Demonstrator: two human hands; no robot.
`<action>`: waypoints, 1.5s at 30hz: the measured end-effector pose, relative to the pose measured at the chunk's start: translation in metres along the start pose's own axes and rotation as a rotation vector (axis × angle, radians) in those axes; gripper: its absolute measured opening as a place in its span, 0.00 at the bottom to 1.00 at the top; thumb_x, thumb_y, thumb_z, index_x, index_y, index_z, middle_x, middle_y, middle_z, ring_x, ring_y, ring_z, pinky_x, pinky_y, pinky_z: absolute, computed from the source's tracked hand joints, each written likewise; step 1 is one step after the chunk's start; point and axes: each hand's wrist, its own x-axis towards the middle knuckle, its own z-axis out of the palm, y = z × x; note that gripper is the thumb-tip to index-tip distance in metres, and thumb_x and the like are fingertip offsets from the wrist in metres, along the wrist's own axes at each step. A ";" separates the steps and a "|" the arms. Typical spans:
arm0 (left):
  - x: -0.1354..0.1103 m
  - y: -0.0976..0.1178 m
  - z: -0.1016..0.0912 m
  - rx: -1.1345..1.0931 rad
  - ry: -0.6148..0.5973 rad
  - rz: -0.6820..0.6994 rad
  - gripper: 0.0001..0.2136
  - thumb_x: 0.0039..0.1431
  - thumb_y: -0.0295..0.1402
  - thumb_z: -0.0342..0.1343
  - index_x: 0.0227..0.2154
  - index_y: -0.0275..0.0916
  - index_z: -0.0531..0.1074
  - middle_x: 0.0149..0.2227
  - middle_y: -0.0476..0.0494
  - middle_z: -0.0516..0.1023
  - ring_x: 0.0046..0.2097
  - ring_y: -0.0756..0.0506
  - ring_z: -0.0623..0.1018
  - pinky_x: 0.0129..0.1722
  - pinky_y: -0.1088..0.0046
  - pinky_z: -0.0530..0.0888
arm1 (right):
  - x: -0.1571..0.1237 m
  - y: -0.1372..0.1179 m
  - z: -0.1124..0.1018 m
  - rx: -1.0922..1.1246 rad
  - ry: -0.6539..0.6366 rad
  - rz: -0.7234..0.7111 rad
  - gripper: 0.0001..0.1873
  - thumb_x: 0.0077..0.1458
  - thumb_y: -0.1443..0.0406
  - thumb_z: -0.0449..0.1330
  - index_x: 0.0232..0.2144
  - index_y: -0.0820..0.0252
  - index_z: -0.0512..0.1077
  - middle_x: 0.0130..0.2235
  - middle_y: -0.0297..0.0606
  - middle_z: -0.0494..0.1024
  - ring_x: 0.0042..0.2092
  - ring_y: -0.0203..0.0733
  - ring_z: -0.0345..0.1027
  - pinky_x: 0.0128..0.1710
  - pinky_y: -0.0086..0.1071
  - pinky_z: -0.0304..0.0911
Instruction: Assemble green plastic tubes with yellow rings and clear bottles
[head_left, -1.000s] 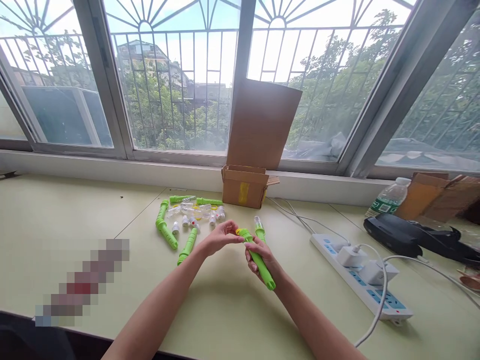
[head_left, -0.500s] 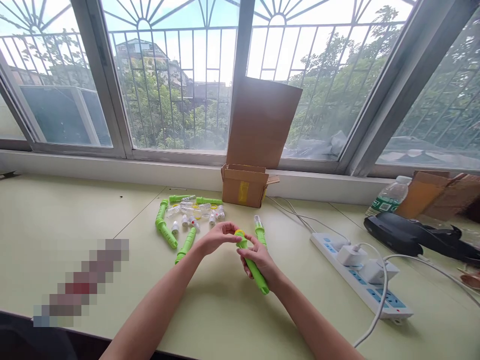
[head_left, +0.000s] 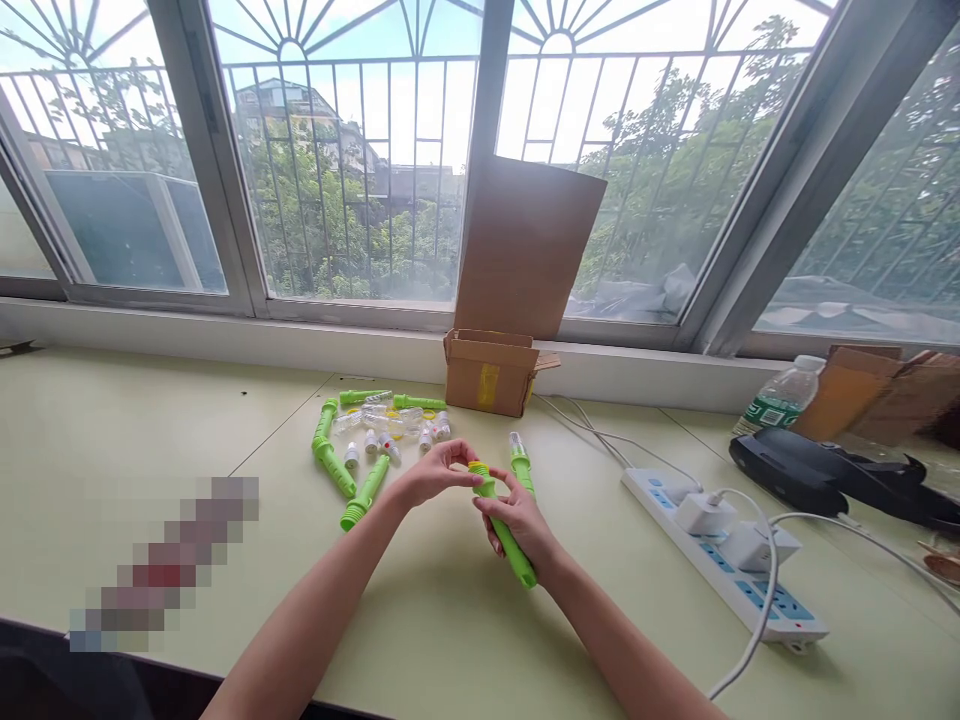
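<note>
My right hand (head_left: pixel 531 528) is wrapped round a green plastic flashlight-like handle (head_left: pixel 516 560), held tilted with its threaded end up and to the left. At that end sits a yellow ring (head_left: pixel 478 467), pinched between the thumb and fingers of my left hand (head_left: pixel 435 475). Just behind my right hand, another green handle (head_left: pixel 520 466) with a clear ribbed tip lies on the table, partly hidden. Left of my left hand rests a loose green handle (head_left: pixel 365 494). Beyond it are clear plastic tubes (head_left: pixel 370 420) and several small white-based parts (head_left: pixel 352 455).
More green handles (head_left: pixel 333 466) lie at the left of the pile. An open cardboard box (head_left: pixel 487 385) stands by the window. To the right are a white power strip (head_left: pixel 709 555) with chargers and cables, a black strapped device (head_left: pixel 787 470) and a plastic bottle (head_left: pixel 784 395).
My hands stay almost in place at the ring and handle, with only slight finger movement. The loose green handle by my left forearm shows more of its threaded end.
</note>
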 end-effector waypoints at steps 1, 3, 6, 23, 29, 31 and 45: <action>0.000 0.000 0.000 0.016 0.003 -0.003 0.22 0.39 0.42 0.69 0.33 0.36 0.68 0.32 0.49 0.71 0.31 0.50 0.73 0.32 0.73 0.67 | 0.000 0.000 0.000 0.004 0.008 -0.002 0.38 0.43 0.58 0.65 0.54 0.59 0.54 0.16 0.23 0.69 0.12 0.33 0.58 0.09 0.23 0.53; 0.001 0.001 0.000 0.062 0.011 -0.004 0.21 0.41 0.42 0.69 0.33 0.36 0.68 0.32 0.49 0.71 0.31 0.50 0.74 0.31 0.74 0.67 | 0.000 0.000 0.001 0.008 0.027 -0.005 0.39 0.43 0.58 0.66 0.53 0.59 0.54 0.16 0.23 0.69 0.12 0.33 0.58 0.09 0.23 0.53; 0.001 0.001 -0.001 0.146 0.036 -0.006 0.20 0.42 0.43 0.67 0.33 0.37 0.68 0.33 0.48 0.71 0.32 0.49 0.75 0.30 0.74 0.67 | -0.001 -0.001 0.001 0.015 0.048 -0.017 0.39 0.42 0.58 0.66 0.53 0.60 0.54 0.15 0.24 0.69 0.12 0.34 0.57 0.08 0.23 0.53; 0.006 -0.008 0.011 0.553 0.236 0.230 0.19 0.45 0.50 0.63 0.30 0.39 0.69 0.33 0.47 0.72 0.38 0.46 0.71 0.41 0.69 0.68 | -0.001 0.000 0.000 0.074 0.177 -0.093 0.40 0.41 0.60 0.65 0.55 0.60 0.54 0.16 0.23 0.68 0.12 0.33 0.58 0.10 0.25 0.55; 0.008 -0.010 0.015 0.473 0.239 0.217 0.20 0.44 0.51 0.63 0.29 0.38 0.69 0.31 0.48 0.71 0.36 0.47 0.71 0.42 0.69 0.67 | -0.002 -0.002 -0.003 0.073 0.161 -0.101 0.41 0.41 0.58 0.66 0.55 0.60 0.54 0.17 0.23 0.69 0.12 0.33 0.58 0.10 0.24 0.55; 0.008 -0.011 0.016 0.427 0.218 0.203 0.21 0.44 0.51 0.63 0.29 0.38 0.69 0.30 0.49 0.71 0.34 0.48 0.71 0.42 0.69 0.68 | -0.003 -0.002 -0.004 0.083 0.140 -0.100 0.42 0.41 0.58 0.66 0.56 0.61 0.53 0.17 0.24 0.70 0.12 0.32 0.58 0.10 0.24 0.54; 0.008 -0.016 0.025 0.157 0.149 0.100 0.22 0.43 0.50 0.65 0.30 0.36 0.66 0.28 0.48 0.74 0.29 0.50 0.73 0.30 0.75 0.66 | -0.003 -0.006 -0.007 0.090 0.160 -0.093 0.49 0.38 0.56 0.67 0.59 0.62 0.51 0.17 0.24 0.71 0.11 0.33 0.58 0.08 0.24 0.53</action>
